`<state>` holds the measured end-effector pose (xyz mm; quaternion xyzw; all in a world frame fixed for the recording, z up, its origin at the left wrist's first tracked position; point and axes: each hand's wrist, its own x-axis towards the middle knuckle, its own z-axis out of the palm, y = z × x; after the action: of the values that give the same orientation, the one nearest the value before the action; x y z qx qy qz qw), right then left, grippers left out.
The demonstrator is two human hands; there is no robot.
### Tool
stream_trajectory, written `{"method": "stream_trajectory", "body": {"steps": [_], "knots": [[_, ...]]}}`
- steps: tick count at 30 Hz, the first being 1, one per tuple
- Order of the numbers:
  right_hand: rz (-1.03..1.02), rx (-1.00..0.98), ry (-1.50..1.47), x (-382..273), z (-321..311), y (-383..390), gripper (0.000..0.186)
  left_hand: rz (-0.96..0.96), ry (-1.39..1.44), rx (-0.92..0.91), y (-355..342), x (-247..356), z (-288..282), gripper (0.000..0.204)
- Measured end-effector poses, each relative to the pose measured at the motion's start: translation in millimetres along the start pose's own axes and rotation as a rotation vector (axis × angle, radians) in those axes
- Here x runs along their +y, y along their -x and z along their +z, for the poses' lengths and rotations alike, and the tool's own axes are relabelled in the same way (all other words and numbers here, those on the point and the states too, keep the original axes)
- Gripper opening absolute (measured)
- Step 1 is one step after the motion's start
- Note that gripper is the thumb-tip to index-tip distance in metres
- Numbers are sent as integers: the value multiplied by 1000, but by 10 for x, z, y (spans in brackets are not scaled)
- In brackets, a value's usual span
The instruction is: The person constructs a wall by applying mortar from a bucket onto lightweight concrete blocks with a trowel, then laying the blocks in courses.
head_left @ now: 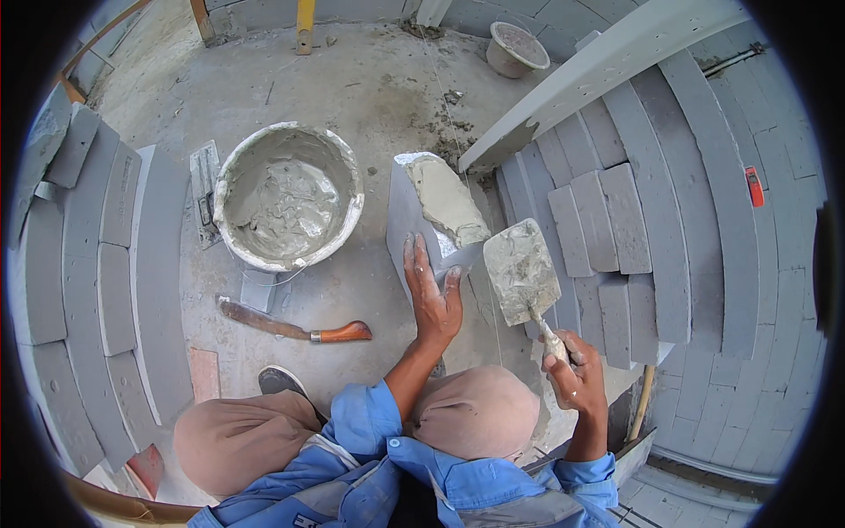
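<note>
My left hand (429, 286) lies flat with its fingers stretched along the near side of a grey block (402, 211). A thick layer of wet mortar (451, 202) covers much of the block's top. In my right hand (572, 370) is the handle of a trowel (523, 268), its broad square blade smeared with mortar and held just right of the block's near end. To the left stands a white-rimmed bucket (352, 198) with wet mortar inside. A machete-like knife (290, 326) with a wooden handle lies on the floor between the bucket and my knees.
Grey blocks are stacked on the left (79, 264) and on the right (607, 220). A long pale straightedge board (607, 79) slants over the right stack. Beside the bucket lies a mortar-crusted float (205, 194). A small tub (518, 50) stands at the back. A thin string runs along the floor.
</note>
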<state>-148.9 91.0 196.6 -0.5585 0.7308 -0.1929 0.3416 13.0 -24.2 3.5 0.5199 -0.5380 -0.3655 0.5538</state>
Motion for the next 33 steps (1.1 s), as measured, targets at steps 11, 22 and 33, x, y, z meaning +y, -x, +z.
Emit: {"method": "stream_trajectory", "body": {"steps": [11, 22, 33], "knots": [[-543, 583, 287, 418, 1070, -1022, 52, 6, -25, -17, -35, 4, -66, 73], [-547, 576, 477, 892, 1169, -738, 43, 126, -30, -8, 57, -104, 34, 73], [-478, 510, 482, -62, 573, -335, 31, -37, 34, 44, -86, 88, 26, 70]]}}
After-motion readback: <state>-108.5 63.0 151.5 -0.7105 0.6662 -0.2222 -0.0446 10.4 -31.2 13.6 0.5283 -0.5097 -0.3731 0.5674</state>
